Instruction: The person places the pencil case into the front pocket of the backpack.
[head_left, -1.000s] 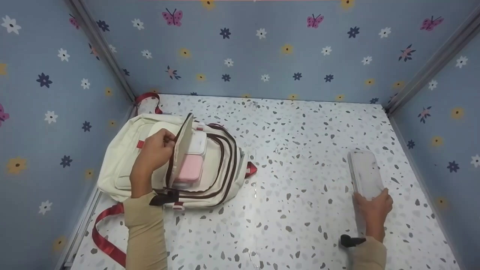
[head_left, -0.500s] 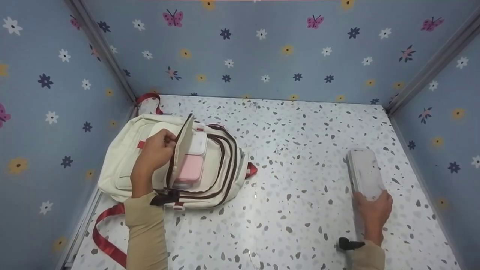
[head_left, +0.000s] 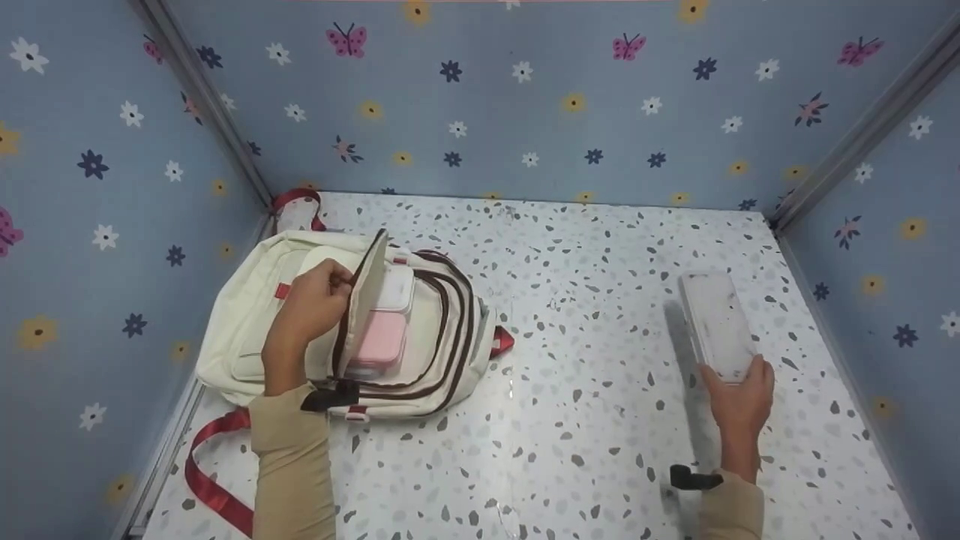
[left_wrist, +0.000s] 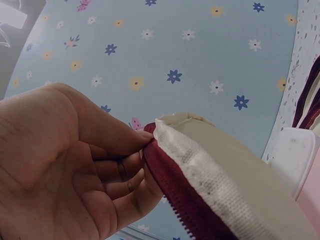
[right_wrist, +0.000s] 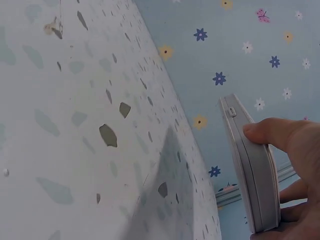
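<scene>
Left hand (head_left: 311,311) at nine o'clock pinching the open flap (head_left: 366,296) of a cream backpack (head_left: 247,315), right hand (head_left: 739,401) at four o'clock, fingers gripping a white case (head_left: 716,322) lifted off the speckled surface (head_left: 585,420), pink box (head_left: 381,339) inside the backpack

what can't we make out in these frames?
- Head view: backpack interior mostly hidden behind the flap the left hand pinches.
- Head view: whether the white case touches the table.
- Right wrist view: right hand cut off by the frame edge.
</scene>
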